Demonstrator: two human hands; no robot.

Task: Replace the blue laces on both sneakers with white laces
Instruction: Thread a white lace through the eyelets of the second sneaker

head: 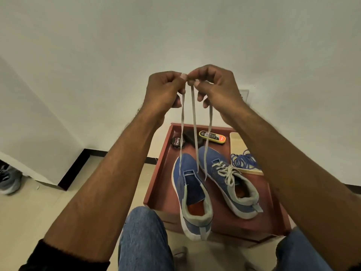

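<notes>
Plain pale walls back a low red table (158, 173), where the left hand (163, 94) and right hand (216, 89) meet high above, each grip pinching the white lace (194, 124) near its top so the strands dangle over the unlaced left sneaker (192, 194). If the ends are uneven, lacing would likely finish lopsided, or a loose pinch could drop it. Nearby lie the already white-laced right sneaker (232, 180), blue laces (243, 159) on a board, a polish tin (176, 142) and a sponge (213, 136); nothing blocks the eyelets.

red tray-top table (162, 173) carries two blue sneakers (230, 182), polish tin (175, 142), board (237, 141) (blue laces (243, 160) atop).
</notes>
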